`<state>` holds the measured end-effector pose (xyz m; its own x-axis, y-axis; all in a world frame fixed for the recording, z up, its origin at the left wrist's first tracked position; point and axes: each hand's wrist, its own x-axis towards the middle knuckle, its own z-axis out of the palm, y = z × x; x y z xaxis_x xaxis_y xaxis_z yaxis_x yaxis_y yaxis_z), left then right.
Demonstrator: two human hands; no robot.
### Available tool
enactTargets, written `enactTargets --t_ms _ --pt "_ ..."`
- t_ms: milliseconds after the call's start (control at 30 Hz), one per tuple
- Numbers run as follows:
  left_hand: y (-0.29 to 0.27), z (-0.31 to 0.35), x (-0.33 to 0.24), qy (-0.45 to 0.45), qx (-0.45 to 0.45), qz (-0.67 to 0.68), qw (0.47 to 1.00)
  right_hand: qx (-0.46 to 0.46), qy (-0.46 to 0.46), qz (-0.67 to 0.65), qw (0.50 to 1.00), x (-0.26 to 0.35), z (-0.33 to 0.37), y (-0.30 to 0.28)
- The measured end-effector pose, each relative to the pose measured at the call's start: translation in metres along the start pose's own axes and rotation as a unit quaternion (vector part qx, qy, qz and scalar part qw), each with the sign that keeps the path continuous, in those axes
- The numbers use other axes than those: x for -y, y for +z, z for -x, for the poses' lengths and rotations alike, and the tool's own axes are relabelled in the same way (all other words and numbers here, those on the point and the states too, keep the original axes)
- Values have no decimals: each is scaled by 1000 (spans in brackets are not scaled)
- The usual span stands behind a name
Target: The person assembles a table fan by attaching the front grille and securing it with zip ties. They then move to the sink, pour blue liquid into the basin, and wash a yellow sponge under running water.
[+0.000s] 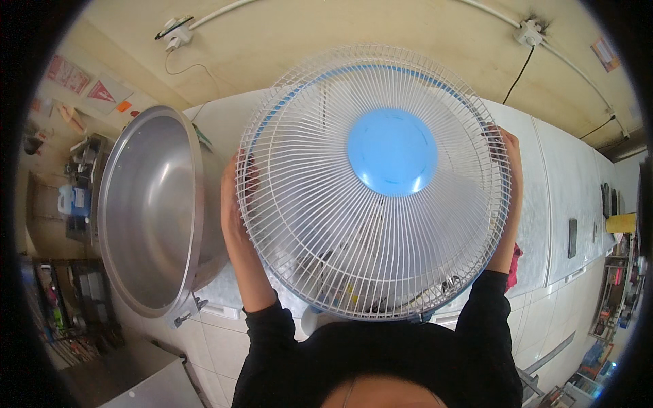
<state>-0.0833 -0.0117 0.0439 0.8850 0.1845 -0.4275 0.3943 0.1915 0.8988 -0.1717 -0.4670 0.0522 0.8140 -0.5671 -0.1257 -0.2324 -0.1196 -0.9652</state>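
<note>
A round white wire fan guard (306, 204) with a blue cap (392, 151) at its middle and a blue ring along its rim fills the centre of the head view. My left hand (237, 204) grips its left edge, with the fingers partly behind the wires. On the opposite edge my right hand (511, 160) is closed round the rim, its fingers curled behind it. Pale, see-through shapes show behind the wires; whether they are blades I cannot tell. The lower rim is close to my black-clothed body.
A big silver metal bowl (153, 211) stands tilted on its side at left, near my left forearm. White chest-high surfaces (564, 177) run along the wall behind the guard. A dark flat object (572, 238) lies at right. Shelves with goods (615, 285) stand far right.
</note>
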Motion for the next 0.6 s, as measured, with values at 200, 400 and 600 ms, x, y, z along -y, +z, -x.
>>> enactTargets --t_ms 200,400,600 --pt "5 2 -2 38 -5 43 998 12 26 27 999 6 -8 7" --pt "27 28 -11 103 -53 27 993 21 26 19 999 9 -12 13" --pt "36 26 -15 115 -54 48 991 26 26 18 999 10 -16 16"
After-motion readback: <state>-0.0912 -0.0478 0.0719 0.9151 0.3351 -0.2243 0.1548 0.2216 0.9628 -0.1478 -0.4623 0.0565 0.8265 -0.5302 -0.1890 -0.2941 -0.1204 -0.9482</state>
